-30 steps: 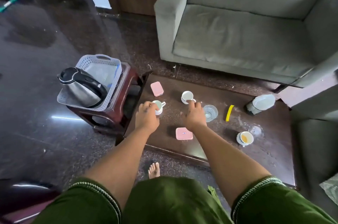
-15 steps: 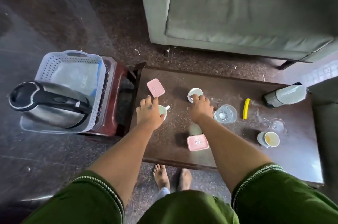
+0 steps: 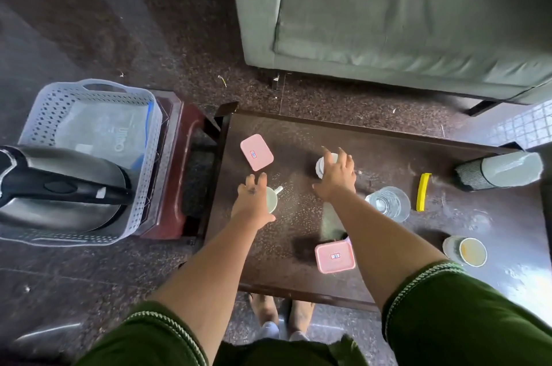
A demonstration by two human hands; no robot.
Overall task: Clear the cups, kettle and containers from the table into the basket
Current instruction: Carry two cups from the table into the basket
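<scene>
Kettle [image 3: 56, 189] is sitting in the basket [image 3: 38, 114]; beside it, both hands (left hand [image 3: 252, 195], right hand [image 3: 336, 175]) are spreading fingers over 2 white cups [image 3: 272, 199].

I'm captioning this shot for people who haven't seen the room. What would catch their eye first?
Probably the two bare arms reaching over the dark table, the left hand over a white cup and the right hand over another cup. Next, the shiny kettle sitting in the pale basket at the left. The two pink boxes, one behind the left hand and one at the near edge, stand out too.
</scene>
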